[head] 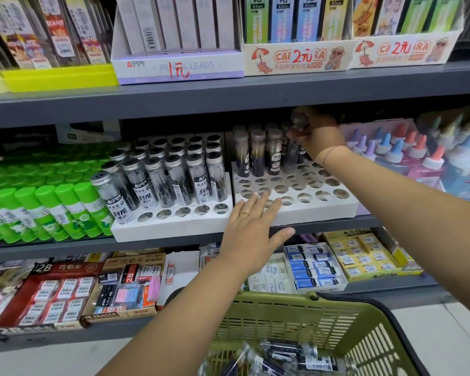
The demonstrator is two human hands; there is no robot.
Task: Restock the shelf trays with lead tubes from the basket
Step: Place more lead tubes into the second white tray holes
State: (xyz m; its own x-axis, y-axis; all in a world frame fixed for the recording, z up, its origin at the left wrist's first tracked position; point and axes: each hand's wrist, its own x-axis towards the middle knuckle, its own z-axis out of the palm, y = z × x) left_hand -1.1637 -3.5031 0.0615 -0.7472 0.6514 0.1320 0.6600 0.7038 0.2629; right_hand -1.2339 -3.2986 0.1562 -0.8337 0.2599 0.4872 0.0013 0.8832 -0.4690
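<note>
Clear plastic lead tube with dark cap (296, 137) is gripped near its top by right hand (316, 134), fingers closed around it, tube upright over the back rows of the right white foam tray with round holes (345, 206). That tray holds a few more dark-capped tubes (257, 153) standing in its back rows; front rows are open holes. Left hand (251, 234) is flat and spread, holding nothing, fingertips (261, 198) resting on the front left edge of the right tray, gold ring on one finger. Left white foam tray (171, 226) sits just beside it, mostly filled with silver-capped clear tubes (174, 177), front row of holes open. Both trays are on the grey metal middle shelf (323, 226). Green plastic mesh basket (337, 329) is at bottom right, below the arms, with more clear lead tubes (288, 354) lying loose inside. Green-capped glue sticks (46, 210) left of the trays, glue bottles with coloured nozzles (407, 150) to the right. Cardboard boxes of pencil leads (178, 66) on the shelf above, boxed erasers (65, 294) on the shelf below.
</note>
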